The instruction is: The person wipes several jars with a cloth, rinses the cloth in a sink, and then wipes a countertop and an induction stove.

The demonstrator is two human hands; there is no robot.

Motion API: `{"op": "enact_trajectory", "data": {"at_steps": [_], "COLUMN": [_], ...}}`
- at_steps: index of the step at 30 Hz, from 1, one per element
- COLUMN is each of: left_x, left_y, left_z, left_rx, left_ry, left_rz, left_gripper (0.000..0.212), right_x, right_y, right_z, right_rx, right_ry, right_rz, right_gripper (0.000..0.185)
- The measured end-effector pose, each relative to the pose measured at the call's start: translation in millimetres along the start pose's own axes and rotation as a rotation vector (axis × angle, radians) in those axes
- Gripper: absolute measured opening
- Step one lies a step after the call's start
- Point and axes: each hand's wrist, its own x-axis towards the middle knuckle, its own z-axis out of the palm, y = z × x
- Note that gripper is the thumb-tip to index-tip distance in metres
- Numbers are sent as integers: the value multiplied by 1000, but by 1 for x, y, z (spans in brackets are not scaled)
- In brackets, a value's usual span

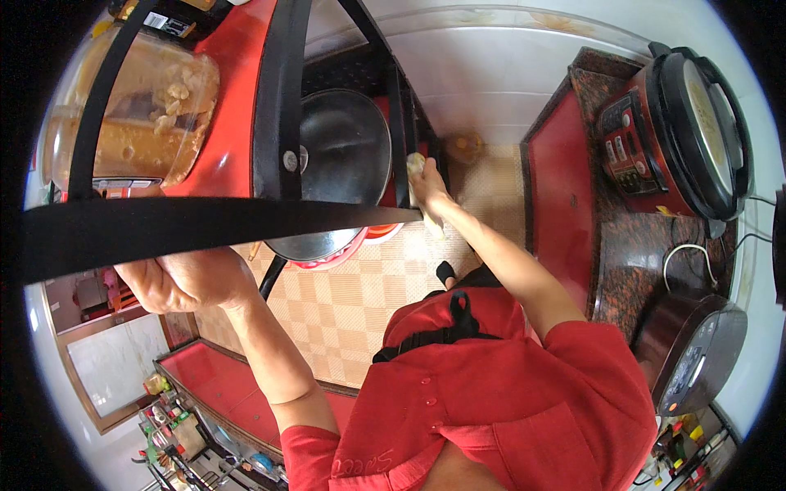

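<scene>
My left hand is curled around the front bar of a black metal rack, with part of it hidden behind the bar. A pale yellowish cloth is bunched in my right hand, against the rack's right-hand upright; one end hangs below the palm. Between the hands, a dark round pan sits on a lower level of the rack. A clear plastic container with brownish contents stands on the red shelf at upper left.
A red-and-black electric pressure cooker and a dark rice cooker stand on the stone counter at right, with cables between them. Red cabinet doors face the checkered floor. Red-and-white basins show under the rack.
</scene>
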Motion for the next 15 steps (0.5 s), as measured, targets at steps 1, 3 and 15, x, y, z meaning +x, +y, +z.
{"op": "enact_trajectory", "data": {"at_steps": [1, 3, 15], "left_x": [1, 4, 3], "left_y": [-4, -18, -8], "left_z": [-4, -14, -3], "left_rx": [-3, -12, -115], "left_ry": [-14, -45, -84], "left_rz": [50, 148, 120], "left_gripper": [15, 16, 23], "right_x": [4, 10, -85], "right_y": [-5, -14, -14], "right_z": [1, -1, -41], "right_rx": [32, 54, 90], "right_ry": [-1, 19, -4], "right_rz": [24, 16, -222], "right_gripper": [32, 33, 27]}}
